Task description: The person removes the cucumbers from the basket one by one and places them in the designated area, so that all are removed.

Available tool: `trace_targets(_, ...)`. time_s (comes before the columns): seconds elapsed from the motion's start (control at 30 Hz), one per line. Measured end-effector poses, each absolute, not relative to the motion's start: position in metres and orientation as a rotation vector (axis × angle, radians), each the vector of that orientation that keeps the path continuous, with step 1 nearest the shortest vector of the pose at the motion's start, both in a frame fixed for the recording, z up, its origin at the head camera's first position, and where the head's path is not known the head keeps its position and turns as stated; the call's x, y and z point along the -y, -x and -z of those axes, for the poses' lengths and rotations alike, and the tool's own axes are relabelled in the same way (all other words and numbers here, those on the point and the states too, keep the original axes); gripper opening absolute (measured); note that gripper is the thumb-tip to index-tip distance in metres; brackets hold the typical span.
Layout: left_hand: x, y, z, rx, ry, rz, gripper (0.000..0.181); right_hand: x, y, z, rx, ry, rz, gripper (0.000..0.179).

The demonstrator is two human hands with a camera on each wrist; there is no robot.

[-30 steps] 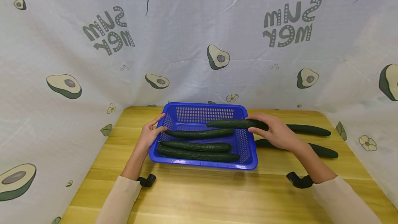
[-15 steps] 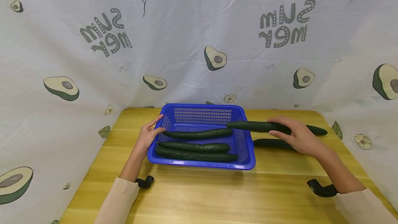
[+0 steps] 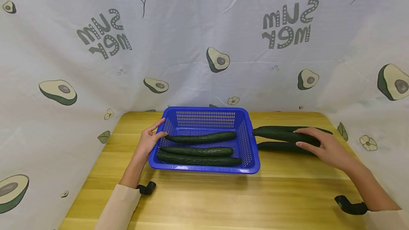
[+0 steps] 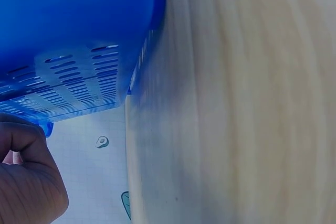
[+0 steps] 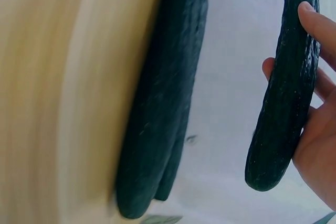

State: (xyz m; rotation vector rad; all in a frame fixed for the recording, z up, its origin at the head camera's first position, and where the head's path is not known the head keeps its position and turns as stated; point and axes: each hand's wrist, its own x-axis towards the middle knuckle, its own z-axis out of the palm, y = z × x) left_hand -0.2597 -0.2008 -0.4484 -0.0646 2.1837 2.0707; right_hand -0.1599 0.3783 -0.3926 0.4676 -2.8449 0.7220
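A blue plastic basket [image 3: 204,168] with slotted walls stands on the table, three dark green cucumbers [image 3: 201,151] lying lengthwise inside. My left hand [image 3: 148,141] grips its left rim, thumb over the edge; the left wrist view shows curled fingers beside the basket wall [image 4: 79,35]. Right of the basket, my right hand [image 3: 324,148] holds another cucumber [image 3: 278,134] from above near its right end. The right wrist view has this cucumber [image 5: 286,93] between thumb and fingers, apart from two others. Those two, a back cucumber [image 3: 326,130] and a front cucumber [image 3: 281,146], lie on the table, partly hidden.
The wooden table [image 3: 204,201] reaches back to a pale curtain [image 3: 179,45] printed with avocados and mirrored lettering. Black wrist bands with mounts show at the left wrist [image 3: 147,188] and the right wrist [image 3: 350,206].
My right hand has carried its cucumber rightward, from over the basket to above the two on the table. The left hand keeps its grip on the rim; the view has shifted slightly.
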Motion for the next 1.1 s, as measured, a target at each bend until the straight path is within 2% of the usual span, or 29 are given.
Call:
trace_targets(0.4, 0.199, 0.264, 0.450, -2.171, 0.022, -2.087, 0.063, -0.412, 0.152, 0.420, 2.889, -0.422, -0.692, 0.043)
trace_targets(0.73, 0.200, 0.263, 0.451, -2.180, 0.047, -2.081, 0.062, -0.410, 0.145, 0.445, 2.905, -0.484, -0.735, 0.041)
trace_targets(1.1, 0.200, 0.263, 0.452, -2.167, 0.054, -2.093, 0.063, -0.406, 0.158, 0.461, 2.871, -0.536, -0.687, 0.038)
